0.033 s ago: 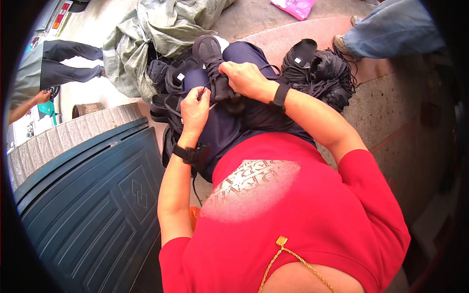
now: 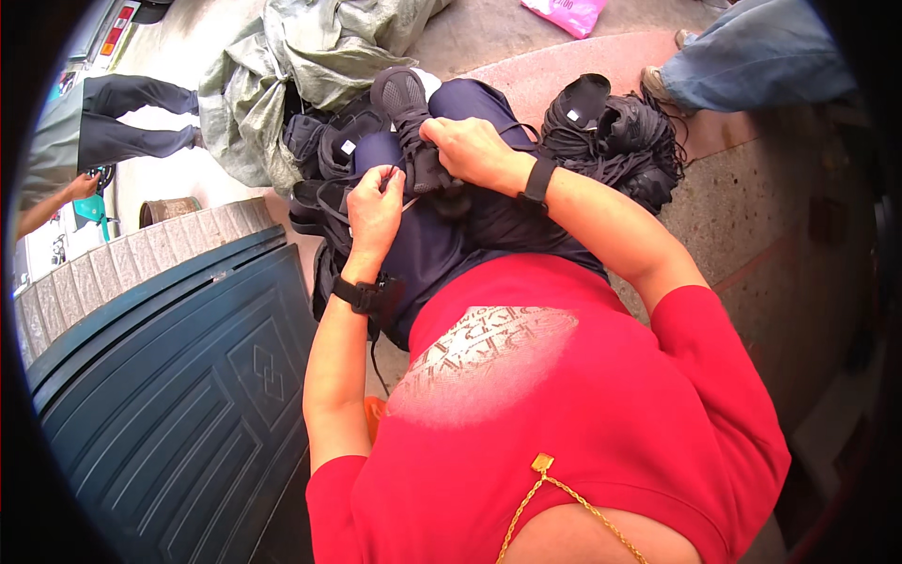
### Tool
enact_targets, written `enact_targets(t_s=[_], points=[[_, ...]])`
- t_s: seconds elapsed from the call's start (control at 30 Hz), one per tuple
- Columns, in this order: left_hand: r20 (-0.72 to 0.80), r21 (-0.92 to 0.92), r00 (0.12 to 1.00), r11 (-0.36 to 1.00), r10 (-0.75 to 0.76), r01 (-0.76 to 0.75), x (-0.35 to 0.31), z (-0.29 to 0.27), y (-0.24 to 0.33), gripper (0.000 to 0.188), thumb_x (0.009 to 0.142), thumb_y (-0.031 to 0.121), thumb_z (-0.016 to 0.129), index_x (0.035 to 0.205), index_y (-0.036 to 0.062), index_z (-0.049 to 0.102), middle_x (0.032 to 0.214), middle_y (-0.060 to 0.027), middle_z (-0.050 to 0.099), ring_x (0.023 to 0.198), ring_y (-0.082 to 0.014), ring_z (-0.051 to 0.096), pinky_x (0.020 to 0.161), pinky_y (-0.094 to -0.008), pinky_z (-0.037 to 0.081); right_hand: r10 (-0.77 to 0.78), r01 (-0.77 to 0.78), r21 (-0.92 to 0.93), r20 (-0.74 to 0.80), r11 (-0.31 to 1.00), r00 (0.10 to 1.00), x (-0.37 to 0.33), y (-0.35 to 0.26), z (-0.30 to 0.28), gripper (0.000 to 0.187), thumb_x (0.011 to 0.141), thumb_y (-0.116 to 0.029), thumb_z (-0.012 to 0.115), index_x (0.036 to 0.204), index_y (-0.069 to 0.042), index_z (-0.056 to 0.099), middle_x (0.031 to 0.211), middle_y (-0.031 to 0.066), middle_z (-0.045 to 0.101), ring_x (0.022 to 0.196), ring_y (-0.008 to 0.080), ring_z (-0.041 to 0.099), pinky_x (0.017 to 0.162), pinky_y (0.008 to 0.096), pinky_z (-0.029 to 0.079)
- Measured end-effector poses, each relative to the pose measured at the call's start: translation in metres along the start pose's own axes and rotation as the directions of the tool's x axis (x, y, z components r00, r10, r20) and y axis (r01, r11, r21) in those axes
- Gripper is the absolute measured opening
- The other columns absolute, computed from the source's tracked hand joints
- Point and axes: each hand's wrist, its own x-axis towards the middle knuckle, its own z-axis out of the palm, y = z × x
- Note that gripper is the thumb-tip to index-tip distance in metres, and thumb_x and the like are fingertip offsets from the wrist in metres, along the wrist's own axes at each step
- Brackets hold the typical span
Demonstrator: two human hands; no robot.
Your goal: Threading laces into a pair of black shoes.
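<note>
A black mesh lace-up shoe lies across my lap on my dark blue trousers, its toe pointing away from me. My right hand is closed against the shoe's right side, fingers curled at its lacing. On the other side, close to the heel end, my left hand is closed in a pinch. A thin dark bit between its fingertips looks like a black shoelace, though the fingers mostly cover it. A loose black lace loops out beyond my right hand. Both wrists wear black bands.
Black shoes with loose laces are heaped at my right, and more black shoes at my left. Beyond those lies a grey-green sack. A blue panelled door stands at left. Two other people stand nearby; a pink bag lies far off.
</note>
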Motion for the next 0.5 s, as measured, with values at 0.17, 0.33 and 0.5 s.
enact_targets(t_s=[0.17,0.33,0.5], points=[[0.022,-0.059,0.999,0.998,-0.03,0.031,0.013,-0.005,0.008,0.022,0.081,0.015,0.06,0.093,-0.0033,0.062,0.079,-0.0021,0.062,0.07,-0.0058,0.053,0.067,-0.0212,0.043,-0.065,0.065,0.015,0.062,0.998,0.996,0.016,0.012,-0.001,0.021,0.068,-0.001,0.05,0.089,-0.005,0.049,0.076,0.0141,0.058,0.071,0.0343,0.057,0.061,0.0425,0.044],[0.064,-0.048,0.998,0.999,-0.016,0.019,0.027,-0.007,0.006,0.023,0.081,0.015,0.061,0.094,-0.0041,0.062,0.081,-0.003,0.063,0.072,-0.0067,0.054,0.068,-0.0214,0.043,-0.03,-0.022,0.241,0.21,0.97,0.977,0.012,0.021,-0.017,0.028,0.064,-0.002,0.057,0.09,-0.003,0.048,0.079,0.0152,0.058,0.076,0.0335,0.058,0.066,0.0377,0.045],[0.104,-0.063,0.994,0.997,-0.029,0.036,0.033,0.006,0.015,0.025,0.078,0.016,0.063,0.094,-0.003,0.062,0.082,-0.0046,0.063,0.071,-0.0078,0.055,0.067,-0.0231,0.044,0.007,-0.078,0.365,0.191,0.928,0.981,0.008,0.029,-0.016,0.026,0.066,-0.005,0.06,0.09,-0.002,0.05,0.079,0.0116,0.058,0.076,0.0259,0.058,0.069,0.0328,0.046]])
